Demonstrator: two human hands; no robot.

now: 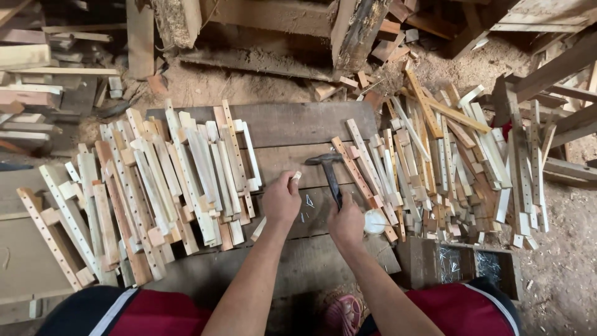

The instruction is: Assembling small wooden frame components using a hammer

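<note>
A dark plank work surface (pixel 298 124) is laid on the sawdust-covered floor and serves as the base. It is flanked by two large stacks: pale wooden strips (pixel 155 186) are piled side by side on the left, and a looser heap of drilled slats and offcuts (pixel 448 168) is spread on the right, so that only a narrow bare strip is left between them. A wooden box of nails (pixel 466 264) is set at the lower right, within reach. A hammer (pixel 329 171) is gripped by its handle in the closed right hand (pixel 346 224), head pointing away. A small wooden block (pixel 295 177) is pinched in the fingertips of the left hand (pixel 281 200), apparently held over the plank. Loose nails (pixel 308 202) are scattered between the hands.
</note>
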